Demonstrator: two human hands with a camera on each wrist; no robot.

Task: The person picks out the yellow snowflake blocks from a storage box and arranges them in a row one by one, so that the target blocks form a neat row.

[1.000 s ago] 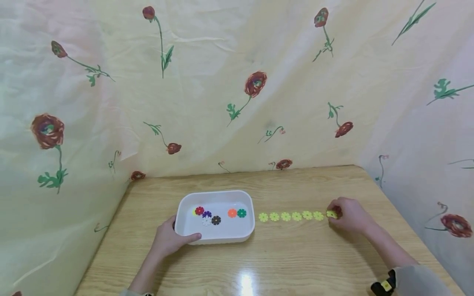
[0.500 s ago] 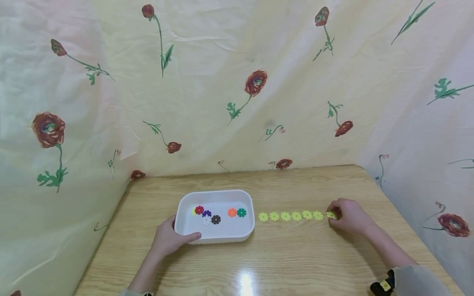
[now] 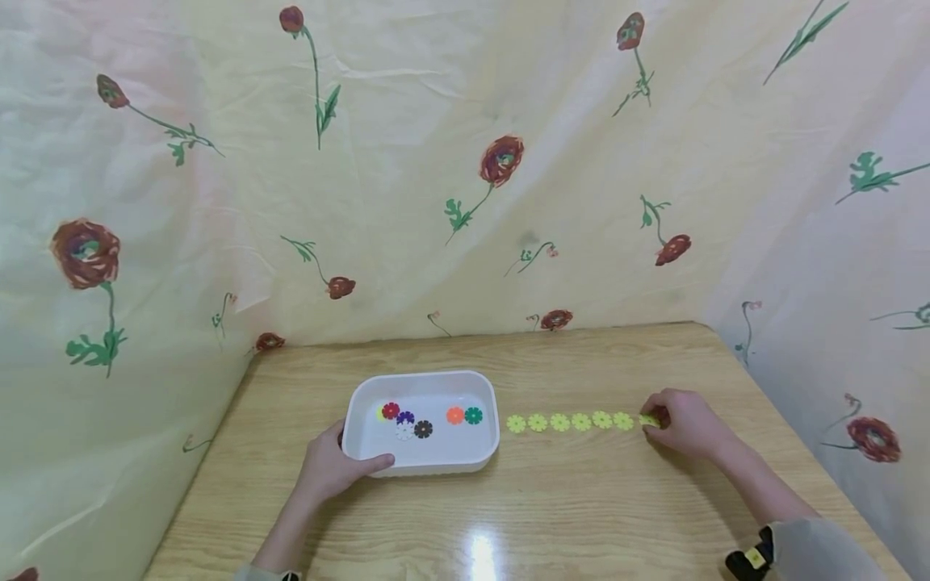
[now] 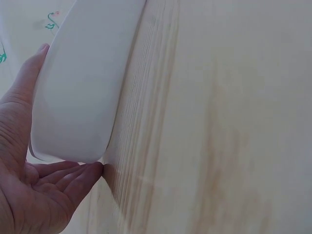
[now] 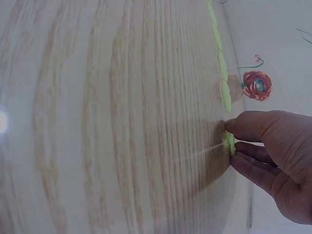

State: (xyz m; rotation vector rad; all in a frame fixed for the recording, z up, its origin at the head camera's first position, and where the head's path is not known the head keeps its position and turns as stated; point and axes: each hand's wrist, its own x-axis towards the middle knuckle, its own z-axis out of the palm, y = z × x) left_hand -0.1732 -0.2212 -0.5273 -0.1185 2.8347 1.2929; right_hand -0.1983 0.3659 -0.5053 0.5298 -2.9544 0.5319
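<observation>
My left hand [image 3: 330,470] holds a white plastic tray [image 3: 443,467] by its left end, thumb along the near side. In the left wrist view the fingers [image 4: 80,183] curl at the tray's lower corner. Inside the tray lie several flower-shaped snowflake discs, among them a red [image 3: 391,411], a black [image 3: 423,429], an orange [image 3: 454,415] and a green one [image 3: 474,415]. To its right, yellow-green discs [image 3: 559,423] form a straight row on the table. At the row's right end my right hand [image 3: 686,424] pinches another yellow-green disc [image 5: 231,144] between thumb and fingertips.
The wooden table [image 3: 581,516] meets a flower-printed cloth [image 3: 407,202] along its back and sides. Light glares off the tabletop near the front middle [image 3: 483,557].
Both hands keep their places on the tray and the end disc. That disc shows a little less of its face now. The head view has shifted slightly.
</observation>
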